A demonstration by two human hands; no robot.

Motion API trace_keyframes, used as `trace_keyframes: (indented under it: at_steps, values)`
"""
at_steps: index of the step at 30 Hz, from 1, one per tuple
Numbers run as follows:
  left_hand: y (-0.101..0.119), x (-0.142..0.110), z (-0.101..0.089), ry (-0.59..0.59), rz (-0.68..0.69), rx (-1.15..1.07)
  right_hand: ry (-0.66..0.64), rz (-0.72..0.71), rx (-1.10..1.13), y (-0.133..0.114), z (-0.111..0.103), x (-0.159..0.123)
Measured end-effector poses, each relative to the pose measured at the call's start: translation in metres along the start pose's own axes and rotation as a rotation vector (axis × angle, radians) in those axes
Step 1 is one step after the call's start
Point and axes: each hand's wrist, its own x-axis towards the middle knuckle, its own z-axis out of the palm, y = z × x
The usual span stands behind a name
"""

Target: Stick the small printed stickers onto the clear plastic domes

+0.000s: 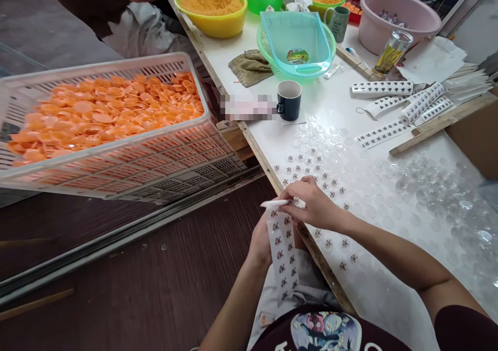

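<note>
A white sticker strip [282,257] printed with rows of small dark figures hangs down over my lap. My left hand [260,242] grips it from behind, near its folded top end; most of those fingers are hidden by the strip. At that fold, my right hand [311,200] has its thumb and fingers closed on the strip's edge. Whether a single sticker is between these fingertips I cannot tell. Beside my right hand, clear round discs [342,191] lie spread on the white table [268,136], several bearing the same small figure.
A white crate [116,149] of orange plastic pieces stands left of the table. Across the tabletop are a dark mug [289,100], a green basket [330,45], a yellow basin [212,22], a pink basin [397,14], a glass [392,53] and more sticker strips [383,89]. Another person sits at upper left.
</note>
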Motion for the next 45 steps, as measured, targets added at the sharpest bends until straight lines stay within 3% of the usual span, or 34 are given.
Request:
trace_keyframes:
  at_steps: [3,6,8,12,16,20,27,35,39,42,45]
  values:
    - [0.016,-0.005,0.004,-0.015,0.201,0.1,-0.018,0.065,-0.024,0.004,-0.006,0.001]
    - [0.026,-0.005,0.003,0.023,0.295,0.348,-0.116,0.036,-0.032,0.015,-0.014,0.013]
    - [0.028,-0.003,0.001,0.072,0.315,0.424,-0.09,0.04,-0.067,0.032,-0.025,0.028]
    - [0.025,0.0,-0.002,0.126,0.336,0.417,0.143,0.209,-0.375,0.088,-0.058,0.06]
    - [0.022,0.0,-0.008,0.12,0.296,0.422,0.045,0.306,-0.565,0.133,-0.081,0.065]
    - [0.02,0.002,-0.012,0.126,0.285,0.416,0.004,0.369,-0.627,0.147,-0.087,0.056]
    - [0.021,0.003,-0.005,0.126,0.272,0.404,-0.003,0.248,-0.677,0.147,-0.08,0.055]
    - [0.024,-0.001,-0.006,0.131,0.299,0.42,0.081,0.323,-0.537,0.145,-0.087,0.051]
    - [0.026,0.0,0.002,0.109,0.339,0.445,0.232,0.198,-0.29,0.102,-0.067,0.038]
    - [0.029,-0.001,0.01,0.11,0.385,0.468,0.111,0.032,-0.029,0.057,-0.04,0.019]
    - [0.031,-0.002,0.018,0.117,0.429,0.493,0.033,-0.036,0.059,0.027,-0.02,0.002]
